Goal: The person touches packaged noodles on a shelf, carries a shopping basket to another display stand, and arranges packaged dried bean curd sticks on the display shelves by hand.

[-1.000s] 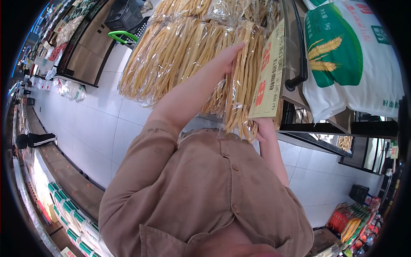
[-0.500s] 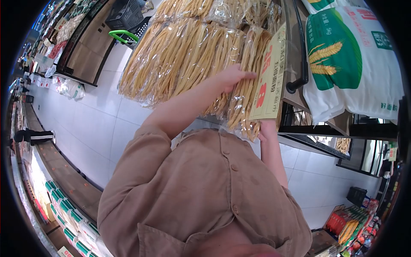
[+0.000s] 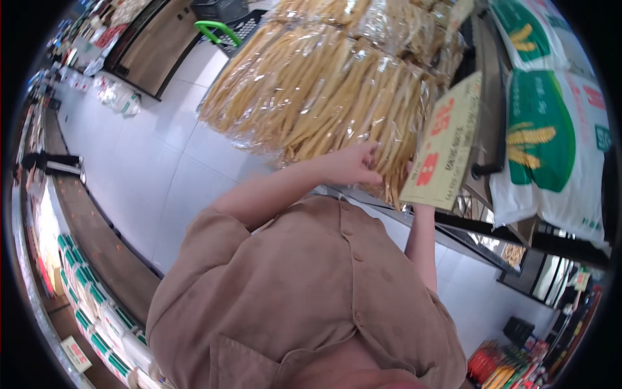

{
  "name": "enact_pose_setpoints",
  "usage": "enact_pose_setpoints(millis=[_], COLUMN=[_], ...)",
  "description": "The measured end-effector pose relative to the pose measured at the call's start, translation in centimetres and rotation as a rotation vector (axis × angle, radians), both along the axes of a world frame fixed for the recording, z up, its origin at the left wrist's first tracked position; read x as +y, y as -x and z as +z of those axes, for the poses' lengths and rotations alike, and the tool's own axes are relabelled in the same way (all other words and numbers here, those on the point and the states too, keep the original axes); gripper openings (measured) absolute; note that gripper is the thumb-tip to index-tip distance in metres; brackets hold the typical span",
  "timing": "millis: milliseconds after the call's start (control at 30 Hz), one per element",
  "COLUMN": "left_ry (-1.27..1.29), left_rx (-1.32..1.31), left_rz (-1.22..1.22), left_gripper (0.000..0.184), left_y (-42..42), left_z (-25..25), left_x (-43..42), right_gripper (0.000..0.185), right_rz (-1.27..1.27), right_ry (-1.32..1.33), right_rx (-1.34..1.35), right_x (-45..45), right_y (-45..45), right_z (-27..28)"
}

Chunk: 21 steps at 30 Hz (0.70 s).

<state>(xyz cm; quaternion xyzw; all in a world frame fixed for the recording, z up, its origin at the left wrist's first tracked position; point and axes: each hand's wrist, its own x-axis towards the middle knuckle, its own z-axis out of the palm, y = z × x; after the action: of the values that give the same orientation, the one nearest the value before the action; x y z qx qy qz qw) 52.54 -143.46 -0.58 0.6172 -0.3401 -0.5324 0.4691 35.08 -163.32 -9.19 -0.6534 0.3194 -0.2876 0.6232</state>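
two bare hands of mine meet the near end of a rightmost pack of dried yellow sticks (image 3: 394, 139), wrapped in clear, shiny plastic. its long axis runs away from my body, the far end leaning a little to the right, the near end just beyond the hem of my brown shirt (image 3: 298, 279). my left hand (image 3: 356, 163) is at the left side of that near end, the forearm crossing in from the left; its fingers are partly curled, the thumb apart from them, and i cannot tell whether they pinch the plastic or only rest over it. my right hand (image 3: 424, 212) comes up from below on the right side of the same end, mostly hidden behind a yellow price sign (image 3: 442, 149), so i cannot tell whether it is open or closed. so the pack's near end lies between my hands, about equally near to both, while its length stretches out in front of them. to the left, side by side with it, lie more packs of sticks (image 3: 285, 91), their strands slanting down toward the left. to the right, beyond the sign and a dark rail (image 3: 487, 170), are white and green bags (image 3: 551, 155) printed with wheat ears.
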Motion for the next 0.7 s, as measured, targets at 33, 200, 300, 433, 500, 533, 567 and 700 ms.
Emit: enact_pose_setpoints(millis=[33,200,300,433,500,533,567,700], left_ry=[0.03,0.142,0.133,-0.238,-0.433,-0.44,-0.446,-0.363], left_rx=[-0.04,-0.286,-0.976,-1.293,-1.277,-1.233,-1.187,-1.057], left_rz=[0.004,0.165,0.423,0.492,0.447,0.388,0.331,0.217], left_gripper=[0.086,0.075,0.073,0.077,0.081,0.084,0.087,0.097], left_y=[0.2,-1.9,-5.2,-10.3,-12.2,-12.5,-12.4,-12.0], left_z=[1.0,3.4,3.2,3.0,0.7,0.2,-0.3,0.1], left_x=[1.7,9.1,12.4,15.8,16.7,17.0,17.1,17.6], right_gripper=[0.06,0.06,0.06,0.057,0.052,0.049,0.045,0.039], right_rz=[0.011,0.064,0.328,0.255,0.119,0.016,-0.076,0.127], right_ry=[0.125,0.907,1.029,1.085,1.009,0.928,1.003,1.232], right_rx=[0.097,0.422,0.592,0.626,0.583,0.516,0.407,0.123], right_x=[-0.2,2.6,2.9,5.4,7.8,9.3,11.2,17.5], right_y=[0.0,-2.4,-3.3,-2.6,-0.9,0.4,1.9,3.8], right_z=[0.6,5.9,6.1,6.6,6.5,5.6,4.6,1.9])
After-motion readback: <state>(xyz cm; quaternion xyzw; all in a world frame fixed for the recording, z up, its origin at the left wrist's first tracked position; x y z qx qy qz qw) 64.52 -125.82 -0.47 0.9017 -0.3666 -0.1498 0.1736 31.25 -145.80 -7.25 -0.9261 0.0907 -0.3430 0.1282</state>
